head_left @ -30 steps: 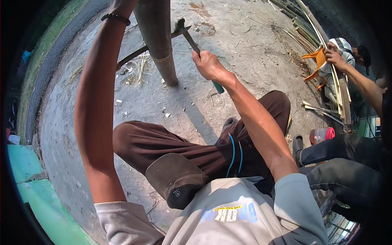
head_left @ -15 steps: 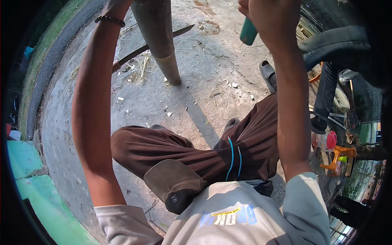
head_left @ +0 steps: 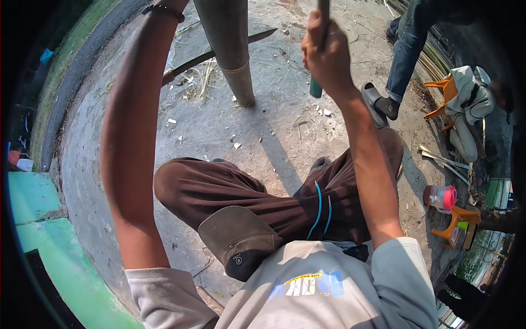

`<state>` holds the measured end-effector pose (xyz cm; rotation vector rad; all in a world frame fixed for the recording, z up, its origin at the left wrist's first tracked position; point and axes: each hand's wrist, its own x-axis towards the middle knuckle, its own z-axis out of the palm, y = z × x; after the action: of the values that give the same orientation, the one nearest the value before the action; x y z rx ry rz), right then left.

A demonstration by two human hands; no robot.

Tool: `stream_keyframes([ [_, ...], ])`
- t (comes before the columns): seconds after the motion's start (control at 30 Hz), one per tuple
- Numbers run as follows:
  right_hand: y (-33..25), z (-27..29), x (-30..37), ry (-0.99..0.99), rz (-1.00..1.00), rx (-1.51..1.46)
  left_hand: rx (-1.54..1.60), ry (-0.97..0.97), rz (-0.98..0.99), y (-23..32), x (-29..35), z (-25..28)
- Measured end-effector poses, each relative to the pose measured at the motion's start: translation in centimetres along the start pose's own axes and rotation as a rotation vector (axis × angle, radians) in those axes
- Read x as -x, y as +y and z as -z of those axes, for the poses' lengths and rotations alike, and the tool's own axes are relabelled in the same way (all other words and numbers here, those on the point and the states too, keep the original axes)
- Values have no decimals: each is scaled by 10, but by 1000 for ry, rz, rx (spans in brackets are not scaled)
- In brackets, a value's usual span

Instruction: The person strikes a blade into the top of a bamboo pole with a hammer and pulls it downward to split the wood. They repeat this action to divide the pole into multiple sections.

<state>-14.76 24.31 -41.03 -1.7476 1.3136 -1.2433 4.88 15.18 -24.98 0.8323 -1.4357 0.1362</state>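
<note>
My right hand (head_left: 329, 57) is raised at the upper right of centre, fingers wrapped round a tool with a green-ended handle (head_left: 315, 88). A dark shaft rises from that fist past the upper edge, so the tool's head is hidden. My left arm reaches up to the top edge; a beaded bracelet (head_left: 164, 10) circles its wrist, and the hand lies outside the picture. Close by that wrist, a thick grey-brown pole (head_left: 227, 41) with a ring near its foot stands on the ground. Behind the pole lies a long knife (head_left: 197, 61).
A dark cap (head_left: 238, 236) rests on my lap. At right are a person's jeans leg (head_left: 410, 49), a sandal (head_left: 374, 104), a person in pale clothes (head_left: 472, 101), a red-lidded tub (head_left: 441, 197) and an orange stool (head_left: 457, 222). Pale chips litter the concrete.
My right hand and the tool have come lower and slightly left, more fully into view. The person's jeans leg at right has changed position. The view has shifted a little.
</note>
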Motion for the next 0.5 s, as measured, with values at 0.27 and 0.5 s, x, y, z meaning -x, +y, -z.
stream_keyframes([
  [0.27, -75, 12, 5, 8, -34, -136, 59, 33, 1, -9, -2, 24],
  [0.5, 88, -51, 40, -163, -370, 349, -128, -80, -48, -13, 5, 4],
])
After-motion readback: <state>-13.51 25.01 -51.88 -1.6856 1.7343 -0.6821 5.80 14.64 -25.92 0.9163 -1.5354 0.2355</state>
